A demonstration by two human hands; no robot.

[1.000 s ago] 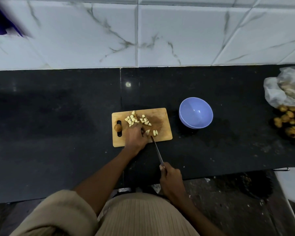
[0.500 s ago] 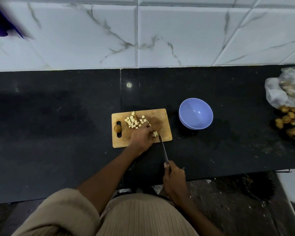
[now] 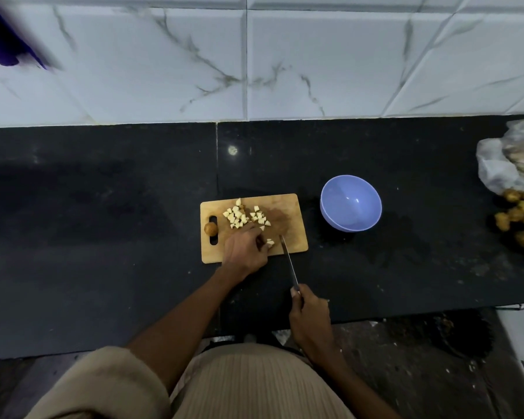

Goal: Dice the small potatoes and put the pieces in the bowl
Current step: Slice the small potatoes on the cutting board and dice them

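Two hands: left hand (image 3: pixel 246 249) rests curled on the rectangular wooden cutting board (image 3: pixel 291 234), fingers on pale potato pieces (image 3: pixel 270 243); right hand (image 3: pixel 310 320) grips the slim steel knife (image 3: pixel 288 258).
Diced heap (image 3: pixel 244 217): board's far half.
Whole brown potato (image 3: pixel 211 228): beside the board's handle slot.
Round lilac plastic bowl (image 3: pixel 351 202): on the black surface (image 3: pixel 103 237), right of the board.

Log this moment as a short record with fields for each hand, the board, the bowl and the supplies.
left hand: left hand rests on the wooden cutting board, fingers curled over pale potato pieces
right hand: right hand grips the steel-bladed knife, tip on the board
board contents: pile of diced potato cubes; one whole brown potato by the handle slot
bowl: round lilac plastic bowl, right of the board, no pieces inside
supplies: heap of small unpeeled potatoes and a clear plastic bag at the black counter's right end
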